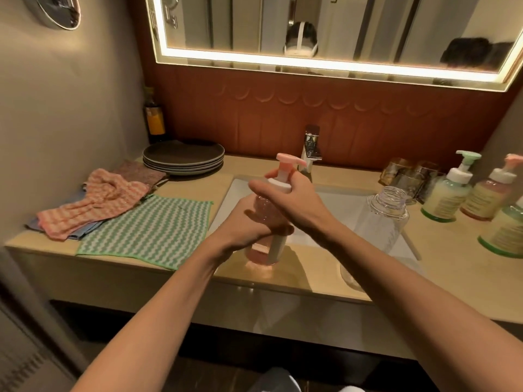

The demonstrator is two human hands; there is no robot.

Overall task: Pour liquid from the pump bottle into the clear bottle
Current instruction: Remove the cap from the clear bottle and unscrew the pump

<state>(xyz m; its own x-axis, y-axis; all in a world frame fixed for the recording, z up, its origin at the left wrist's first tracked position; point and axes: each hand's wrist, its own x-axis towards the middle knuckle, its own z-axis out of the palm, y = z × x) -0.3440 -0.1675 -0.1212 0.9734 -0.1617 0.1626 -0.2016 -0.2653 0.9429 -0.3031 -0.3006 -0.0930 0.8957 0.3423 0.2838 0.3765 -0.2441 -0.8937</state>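
A pump bottle (268,247) with pink liquid, a white collar and a pink pump head stands on the counter's front edge before the sink. My left hand (249,219) grips its body from the left. My right hand (294,196) wraps round the white collar just under the pump head. To the right stands the clear bottle (382,222), upright, uncapped and empty-looking; my right forearm hides its base.
The sink basin (334,199) and chrome faucet (311,145) lie behind the bottles. Left on the counter (452,273) are a green striped cloth (152,227), a pink cloth (99,205) and stacked dark plates (184,158). Further pump bottles (450,190) and glasses (407,176) crowd the right side.
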